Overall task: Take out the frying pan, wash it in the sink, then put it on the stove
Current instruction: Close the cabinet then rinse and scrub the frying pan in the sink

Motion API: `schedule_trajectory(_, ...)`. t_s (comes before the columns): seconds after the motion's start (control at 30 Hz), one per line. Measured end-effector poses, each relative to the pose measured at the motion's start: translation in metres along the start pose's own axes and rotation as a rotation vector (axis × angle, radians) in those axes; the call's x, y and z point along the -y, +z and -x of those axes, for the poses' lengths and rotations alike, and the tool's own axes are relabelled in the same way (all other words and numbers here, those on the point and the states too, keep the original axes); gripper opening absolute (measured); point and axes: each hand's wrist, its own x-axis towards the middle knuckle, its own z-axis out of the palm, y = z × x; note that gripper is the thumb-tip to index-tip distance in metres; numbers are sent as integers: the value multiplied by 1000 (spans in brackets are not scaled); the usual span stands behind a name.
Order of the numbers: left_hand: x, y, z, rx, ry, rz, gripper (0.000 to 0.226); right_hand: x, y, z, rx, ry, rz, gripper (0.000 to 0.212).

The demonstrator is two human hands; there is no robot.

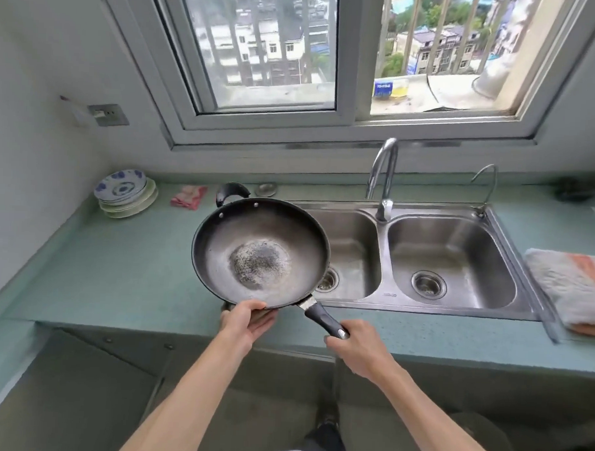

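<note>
You hold a frying pan of dark metal, matt and worn, with a rough grey patch at its centre; its long handle looks like black plastic with a shiny metal collar. At 3 o'clock the sink is brushed steel, the tap polished chrome. The desk is speckled matt green. At 9 o'clock, glossy glazed plates; far right, a fluffy cloth.

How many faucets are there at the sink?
2: a tall faucet behind the divider between the basins, and a thin small faucet at the sink's back right corner.
</note>
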Motion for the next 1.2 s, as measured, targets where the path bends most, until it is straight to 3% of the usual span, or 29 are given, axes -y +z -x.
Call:
schedule_trajectory(0.47,13,143,-124,96,-207,-209,70,-51,-53,-91,-153,268,-62,25)
schedule_trajectory(0.8,23,150,-149,76,-330,-281,62,-70,-45,-110,-132,287,-77,23)
schedule_trajectory(0.93,23,153,-153,53,-335,-321,59,-74,-42,-112,-111,300,-16,38)
schedule_trajectory(1.1,36,160,-143,-175,-152,-502,31,-79,-55,-119,32,206,196,33)
schedule_trajectory(1.2,49,155,-143,-302,-88,-579,31,-83,-60,-123,132,181,329,35)
